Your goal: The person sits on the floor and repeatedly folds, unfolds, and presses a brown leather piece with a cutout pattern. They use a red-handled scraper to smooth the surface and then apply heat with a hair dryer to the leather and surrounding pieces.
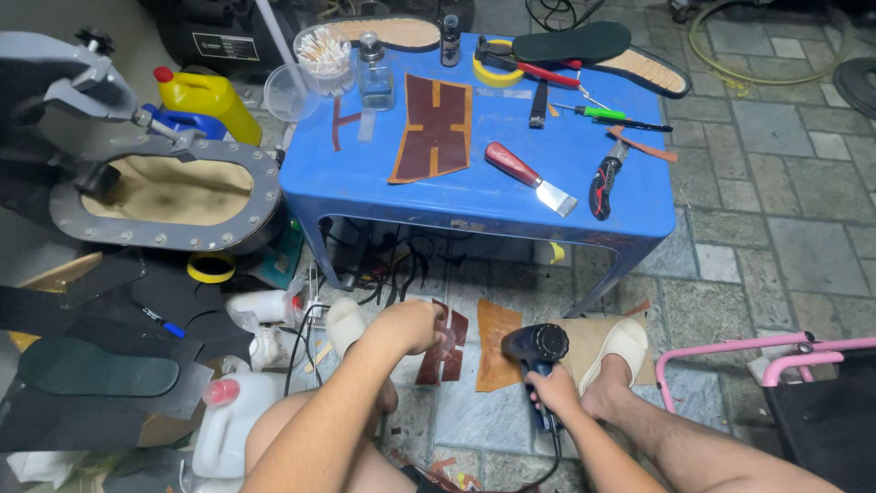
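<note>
Our left hand (pixel 412 325) pinches a dark red leather cutout (pixel 444 344) by its near-left edge, low over the floor; we judge it light, floppy and easily creased. Our right hand (pixel 553 390) grips a dark heat gun (pixel 536 347) just right of it. The blue desk (pixel 493 196) stands beyond.

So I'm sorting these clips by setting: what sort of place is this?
Probably a small shoemaking or sandal-repair workshop: cut leather pieces and shoe soles lie on a blue plastic table, beside a scraper and pliers.
</note>
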